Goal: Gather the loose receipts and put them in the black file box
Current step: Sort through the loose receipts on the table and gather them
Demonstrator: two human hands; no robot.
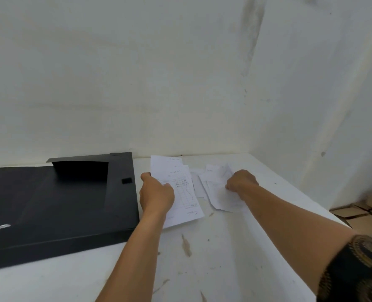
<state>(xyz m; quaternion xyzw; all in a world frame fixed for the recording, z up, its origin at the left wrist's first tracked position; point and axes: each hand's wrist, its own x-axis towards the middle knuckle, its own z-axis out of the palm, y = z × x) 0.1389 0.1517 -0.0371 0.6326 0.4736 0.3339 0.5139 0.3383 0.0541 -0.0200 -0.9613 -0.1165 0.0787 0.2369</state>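
Observation:
The black file box point(50, 205) lies flat on the left of the white table, with a flap raised at its far end. Just right of it, my left hand point(156, 195) grips a few white printed receipts point(180, 184) by their left edge; they rest partly on the table. Further right, my right hand point(241, 182) is closed on a looser bunch of crumpled receipts point(217, 192) lying on the table. One more slip point(197, 186) lies between the two bunches.
The white table point(224, 258) is scuffed and sits in a corner between two pale walls. Its right edge runs diagonally at right, with brown cardboard point(359, 211) on the floor beyond it.

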